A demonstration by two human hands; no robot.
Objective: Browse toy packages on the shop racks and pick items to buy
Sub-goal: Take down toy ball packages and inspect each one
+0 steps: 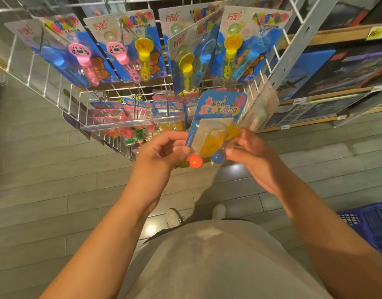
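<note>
Blister-card toy package point(216, 124), off the wire rack point(269, 67), pinched at lower corners by left hand point(162, 151) and right hand point(248, 156); both grips narrow on card; risk: loose orange ball point(195, 161) dropping if plastic flexes.

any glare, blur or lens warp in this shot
Head view: strong wide-angle warp bends the wire rack and floor lines; glare whitens the hanging blister packs at upper left; a light spot reflects off the floor; the held toy package looks slightly soft.
</note>
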